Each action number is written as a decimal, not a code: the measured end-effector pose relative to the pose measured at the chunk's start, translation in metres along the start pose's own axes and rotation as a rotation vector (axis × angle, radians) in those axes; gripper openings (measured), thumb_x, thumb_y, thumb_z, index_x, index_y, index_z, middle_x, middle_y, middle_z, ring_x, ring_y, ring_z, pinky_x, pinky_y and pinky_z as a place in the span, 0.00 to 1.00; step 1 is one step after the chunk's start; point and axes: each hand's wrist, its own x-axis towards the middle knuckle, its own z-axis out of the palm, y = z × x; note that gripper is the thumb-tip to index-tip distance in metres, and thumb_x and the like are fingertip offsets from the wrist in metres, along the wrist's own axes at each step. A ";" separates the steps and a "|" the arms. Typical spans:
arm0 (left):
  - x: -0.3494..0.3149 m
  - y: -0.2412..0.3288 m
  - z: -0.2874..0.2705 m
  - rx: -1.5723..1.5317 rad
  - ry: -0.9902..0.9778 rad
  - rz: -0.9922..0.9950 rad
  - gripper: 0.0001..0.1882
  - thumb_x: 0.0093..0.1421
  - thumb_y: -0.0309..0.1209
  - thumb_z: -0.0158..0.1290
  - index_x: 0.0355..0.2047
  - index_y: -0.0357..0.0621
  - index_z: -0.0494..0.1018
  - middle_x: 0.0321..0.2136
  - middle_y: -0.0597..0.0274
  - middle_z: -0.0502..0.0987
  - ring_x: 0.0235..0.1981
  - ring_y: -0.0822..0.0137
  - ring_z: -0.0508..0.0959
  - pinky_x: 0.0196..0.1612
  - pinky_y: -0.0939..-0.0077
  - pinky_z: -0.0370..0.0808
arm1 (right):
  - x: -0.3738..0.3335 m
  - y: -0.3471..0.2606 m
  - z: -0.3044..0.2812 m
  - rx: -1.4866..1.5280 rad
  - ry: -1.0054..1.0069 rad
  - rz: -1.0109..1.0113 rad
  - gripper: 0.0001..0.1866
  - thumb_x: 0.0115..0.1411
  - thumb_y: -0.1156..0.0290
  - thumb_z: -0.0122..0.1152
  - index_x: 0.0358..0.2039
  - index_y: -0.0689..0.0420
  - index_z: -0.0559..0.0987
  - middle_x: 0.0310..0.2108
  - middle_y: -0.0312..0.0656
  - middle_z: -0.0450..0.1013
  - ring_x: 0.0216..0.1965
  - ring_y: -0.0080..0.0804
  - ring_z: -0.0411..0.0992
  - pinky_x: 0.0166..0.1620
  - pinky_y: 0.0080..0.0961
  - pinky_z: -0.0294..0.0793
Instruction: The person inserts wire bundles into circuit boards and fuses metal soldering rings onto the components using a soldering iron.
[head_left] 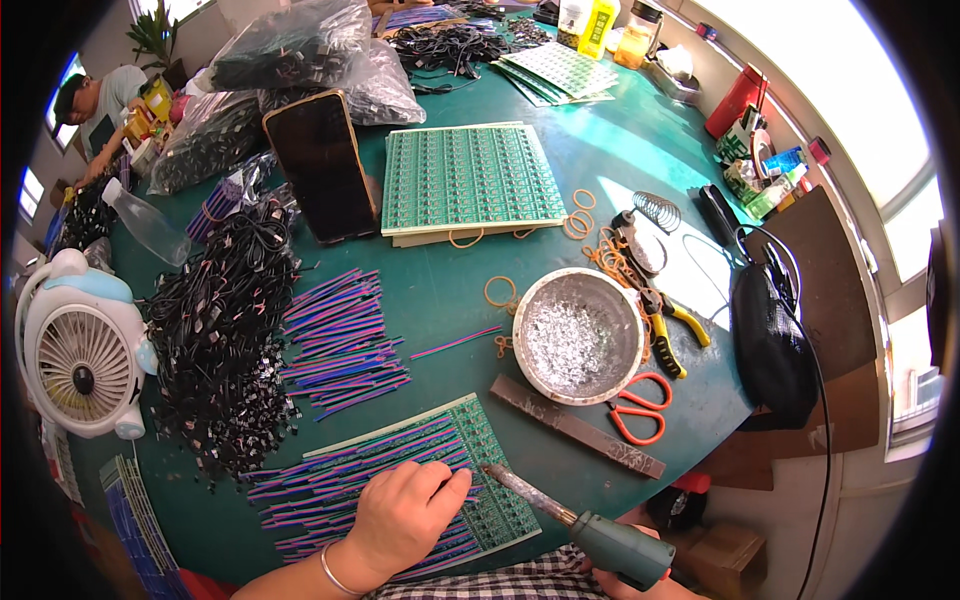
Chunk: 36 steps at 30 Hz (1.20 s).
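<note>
A green circuit board panel (497,500) lies at the near edge of the table, with many purple, red and blue wires (330,480) laid in rows across it. My left hand (405,515), a bangle on its wrist, rests over these wires. Its thumb and forefinger pinch a wire near its end, though the fingers mostly cover it. In my right hand (608,583) is a soldering iron (610,545) with a green handle. Its tip points up and left, just above the panel beside my left fingertips. The lower edge cuts off much of the right hand.
A metal bowl (632,345) holds silvery scraps, beside a brown bar (575,425), orange-handled scissors (640,425) and yellow pliers (690,325). Wire bundles (345,340), black cables (220,350), a fan (85,360), stacked boards (470,180) and a phone (320,165) surround the work; another person (110,110) sits far left.
</note>
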 end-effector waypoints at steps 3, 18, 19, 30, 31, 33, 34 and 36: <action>0.004 0.004 -0.002 -0.041 0.023 -0.020 0.11 0.46 0.24 0.59 0.33 0.44 0.78 0.27 0.65 0.71 0.23 0.64 0.73 0.23 0.70 0.71 | 0.001 -0.002 0.001 0.014 0.023 -0.035 0.19 0.50 0.79 0.64 0.45 0.66 0.74 0.42 0.51 0.73 0.41 0.43 0.72 0.45 0.36 0.70; 0.005 0.005 -0.001 -0.039 0.012 -0.022 0.11 0.45 0.24 0.59 0.32 0.44 0.78 0.26 0.64 0.70 0.23 0.63 0.73 0.23 0.70 0.71 | 0.000 0.003 0.005 0.021 0.055 -0.078 0.21 0.52 0.77 0.64 0.47 0.66 0.74 0.42 0.50 0.74 0.41 0.40 0.73 0.46 0.32 0.72; 0.005 0.005 -0.001 -0.041 0.011 -0.023 0.11 0.45 0.24 0.59 0.32 0.44 0.78 0.26 0.64 0.70 0.23 0.63 0.73 0.23 0.70 0.71 | 0.000 0.003 0.005 0.024 0.048 -0.066 0.20 0.52 0.77 0.64 0.47 0.66 0.74 0.42 0.50 0.74 0.41 0.40 0.73 0.46 0.32 0.72; 0.001 0.004 0.000 -0.059 -0.012 -0.033 0.15 0.43 0.22 0.59 0.35 0.41 0.77 0.27 0.61 0.70 0.24 0.62 0.74 0.24 0.70 0.72 | 0.005 -0.009 0.002 0.088 0.014 -0.012 0.18 0.52 0.78 0.63 0.44 0.67 0.75 0.41 0.50 0.74 0.39 0.41 0.73 0.45 0.32 0.72; 0.001 0.004 0.000 -0.057 -0.014 -0.036 0.15 0.43 0.22 0.59 0.35 0.41 0.77 0.27 0.61 0.70 0.24 0.62 0.74 0.24 0.70 0.72 | 0.006 -0.011 0.005 0.115 0.057 0.031 0.17 0.52 0.79 0.63 0.43 0.67 0.76 0.40 0.50 0.74 0.39 0.41 0.73 0.45 0.33 0.71; 0.002 0.004 0.000 -0.061 -0.036 -0.045 0.15 0.43 0.22 0.59 0.35 0.41 0.77 0.28 0.61 0.70 0.24 0.62 0.74 0.24 0.70 0.72 | 0.005 -0.010 0.005 0.139 0.102 0.075 0.16 0.51 0.80 0.62 0.42 0.67 0.76 0.40 0.51 0.74 0.38 0.42 0.73 0.45 0.33 0.71; 0.002 0.005 -0.001 -0.065 -0.035 -0.043 0.15 0.43 0.22 0.59 0.35 0.41 0.77 0.28 0.61 0.70 0.24 0.62 0.74 0.24 0.70 0.72 | 0.004 -0.007 0.003 0.040 0.061 0.003 0.17 0.51 0.80 0.63 0.43 0.67 0.75 0.40 0.50 0.74 0.39 0.41 0.73 0.45 0.34 0.71; 0.002 0.006 -0.001 -0.053 -0.030 -0.038 0.15 0.43 0.22 0.59 0.35 0.41 0.77 0.28 0.61 0.70 0.24 0.62 0.74 0.24 0.70 0.72 | 0.003 -0.004 0.001 -0.056 0.019 -0.070 0.19 0.51 0.80 0.64 0.44 0.67 0.74 0.39 0.50 0.74 0.39 0.41 0.73 0.46 0.34 0.71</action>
